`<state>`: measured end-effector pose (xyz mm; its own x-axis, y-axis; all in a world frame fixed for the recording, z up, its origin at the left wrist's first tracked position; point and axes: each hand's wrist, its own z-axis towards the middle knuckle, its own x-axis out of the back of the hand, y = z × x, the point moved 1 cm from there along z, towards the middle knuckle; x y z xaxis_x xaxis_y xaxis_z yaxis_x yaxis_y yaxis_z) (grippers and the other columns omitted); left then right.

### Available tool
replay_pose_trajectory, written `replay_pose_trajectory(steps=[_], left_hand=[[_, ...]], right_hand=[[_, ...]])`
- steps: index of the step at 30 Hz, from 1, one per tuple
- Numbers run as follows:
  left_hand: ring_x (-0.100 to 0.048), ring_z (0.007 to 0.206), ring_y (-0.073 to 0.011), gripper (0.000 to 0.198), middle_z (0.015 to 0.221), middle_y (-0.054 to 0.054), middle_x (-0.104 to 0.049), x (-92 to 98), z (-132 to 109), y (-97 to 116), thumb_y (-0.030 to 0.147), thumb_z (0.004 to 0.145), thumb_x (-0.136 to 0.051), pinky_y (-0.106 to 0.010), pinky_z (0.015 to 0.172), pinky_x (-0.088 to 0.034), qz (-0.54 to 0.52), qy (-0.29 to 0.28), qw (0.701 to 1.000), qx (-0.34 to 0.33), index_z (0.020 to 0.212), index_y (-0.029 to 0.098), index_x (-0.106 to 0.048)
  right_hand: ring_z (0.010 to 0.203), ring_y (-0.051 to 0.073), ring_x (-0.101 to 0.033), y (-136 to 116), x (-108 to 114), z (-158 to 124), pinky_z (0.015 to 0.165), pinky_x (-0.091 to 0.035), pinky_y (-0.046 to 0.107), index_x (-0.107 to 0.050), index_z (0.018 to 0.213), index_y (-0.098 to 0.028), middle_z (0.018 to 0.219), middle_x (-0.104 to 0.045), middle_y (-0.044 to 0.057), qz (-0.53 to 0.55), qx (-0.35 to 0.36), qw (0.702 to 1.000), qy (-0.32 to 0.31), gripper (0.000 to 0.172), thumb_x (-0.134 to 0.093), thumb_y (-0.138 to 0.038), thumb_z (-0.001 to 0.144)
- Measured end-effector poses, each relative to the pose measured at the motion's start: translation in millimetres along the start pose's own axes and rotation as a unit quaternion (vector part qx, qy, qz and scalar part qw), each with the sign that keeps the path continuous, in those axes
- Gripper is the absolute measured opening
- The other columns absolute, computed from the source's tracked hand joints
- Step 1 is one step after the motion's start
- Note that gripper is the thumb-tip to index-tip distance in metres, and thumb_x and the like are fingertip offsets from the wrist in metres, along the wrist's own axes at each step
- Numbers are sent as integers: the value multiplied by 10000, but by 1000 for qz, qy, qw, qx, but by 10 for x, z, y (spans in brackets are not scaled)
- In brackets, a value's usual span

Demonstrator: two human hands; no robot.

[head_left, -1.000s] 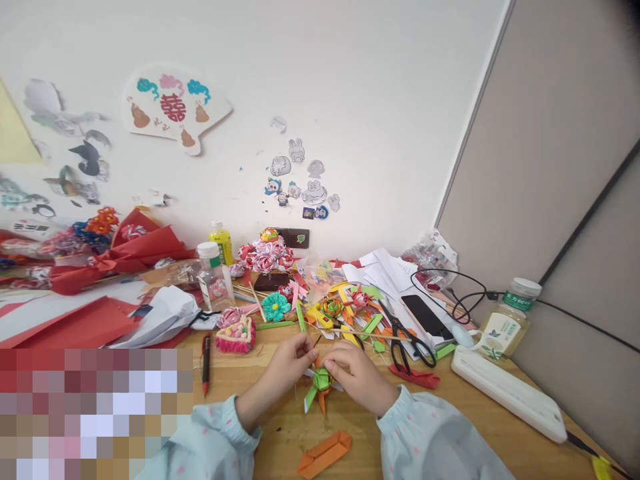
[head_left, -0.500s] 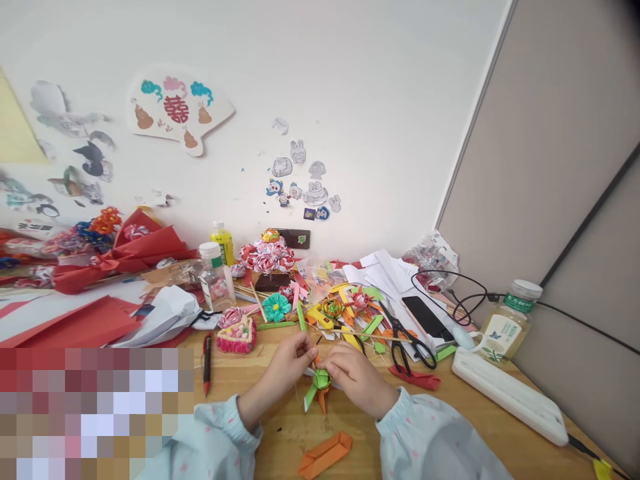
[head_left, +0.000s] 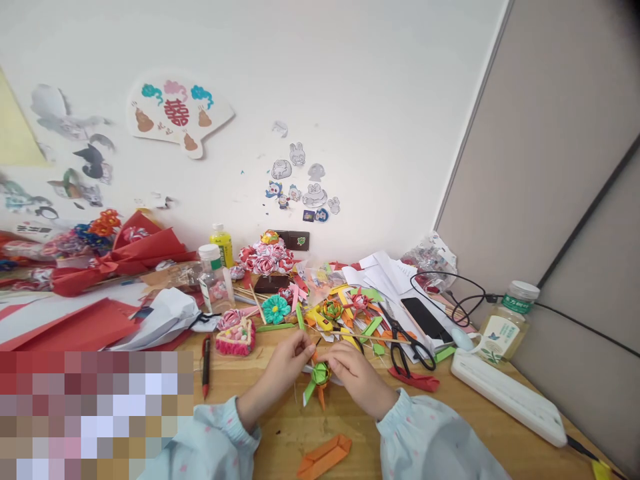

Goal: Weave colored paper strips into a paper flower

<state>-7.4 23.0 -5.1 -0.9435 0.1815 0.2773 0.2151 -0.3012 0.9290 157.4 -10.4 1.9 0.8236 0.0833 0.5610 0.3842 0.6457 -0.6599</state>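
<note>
Between my hands, just above the wooden table, is a small green-and-orange folded paper flower (head_left: 321,375) with petals pointing down. The fingers of my left hand (head_left: 289,360) are pinched at its upper orange tip. On its other side, my right hand (head_left: 354,375) has curled fingers closed at the flower's top edge. A thin pale thread hangs by the left fingers; where it is held is hidden. Nearer to me on the table lies a folded orange paper piece (head_left: 325,457).
Black scissors (head_left: 411,347) rest on paper scraps at right, beside a phone (head_left: 426,320). A white power strip (head_left: 507,398) and a bottle (head_left: 505,327) stand farther right. A pen (head_left: 206,367), a pink heart-shaped box (head_left: 236,338) and a teal flower (head_left: 276,309) lie at left.
My right thumb has shifted up slightly from the flower, showing more of its green middle. The flower has tilted a little; my left hand keeps its pinch.
</note>
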Motion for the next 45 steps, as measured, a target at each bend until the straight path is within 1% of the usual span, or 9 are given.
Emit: replay_pose_trajectory(steps=[3,8,13,16,22,27,33,37,45], left_hand=[[-485,534,-124,269,575,43,-499,36,19,22,423,737,-578,-228,515,-393,-18,-17,1000,-1,640,188,-488],[-471,515,-113,328,567,57,-474,25,23,22,484,706,-602,-221,491,-389,-47,-22,999,6,635,189,-479],[-484,545,-109,384,585,60,-487,48,35,46,554,686,-588,-213,504,-405,-83,-23,996,27,660,195,-454],[-490,539,-102,386,595,64,-490,73,32,76,561,697,-578,-213,510,-419,-102,-28,993,45,693,198,-446],[-473,540,-99,405,586,60,-495,58,26,75,569,667,-614,-202,510,-393,-116,-44,991,42,677,193,-463],[-466,557,-107,367,578,54,-505,25,20,68,518,658,-653,-205,525,-369,-112,-51,992,24,676,178,-517],[-561,684,-163,338,693,-4,-634,29,-8,172,473,631,-691,-252,650,-427,-116,-25,992,42,760,164,-643],[-600,682,-167,398,713,-7,-667,63,11,141,457,611,-719,-254,639,-455,-194,8,977,88,889,179,-654],[-631,856,-212,269,934,-95,-689,89,5,60,298,768,-632,-315,752,-485,-350,-47,934,58,999,160,-632]], right_hand=[[897,180,-538,-20,17,7,821,-404,325,-654,984,-211,923,-648,56,9,-2,1000,17,344,-348,-363,940],[877,182,-541,-49,37,26,817,-397,337,-689,854,-216,898,-674,41,3,29,1000,6,356,-370,-355,934],[993,200,-494,-21,57,20,895,-373,369,-630,1050,-225,1013,-637,54,-26,15,998,54,247,-432,-267,909],[1055,223,-453,-5,80,22,930,-355,394,-579,1122,-219,1085,-592,72,-39,3,996,79,271,-527,-252,858],[1071,243,-438,50,63,24,942,-346,399,-601,1057,-224,1089,-562,68,-26,-21,997,72,348,-703,-245,725],[1079,255,-451,66,11,8,947,-344,397,-615,1032,-182,1085,-569,85,-4,-60,998,34,416,-761,-239,646],[959,253,-569,87,-21,-4,850,-424,360,-620,1057,-151,1023,-633,92,61,-133,989,-18,379,-680,-310,719],[885,246,-595,101,-16,19,789,-436,335,-665,965,-167,940,-665,71,64,-116,991,-23,243,-577,-326,804],[727,204,-590,133,-33,30,680,-426,292,-624,786,-170,751,-635,44,63,-81,995,-18,290,-429,-362,884]])
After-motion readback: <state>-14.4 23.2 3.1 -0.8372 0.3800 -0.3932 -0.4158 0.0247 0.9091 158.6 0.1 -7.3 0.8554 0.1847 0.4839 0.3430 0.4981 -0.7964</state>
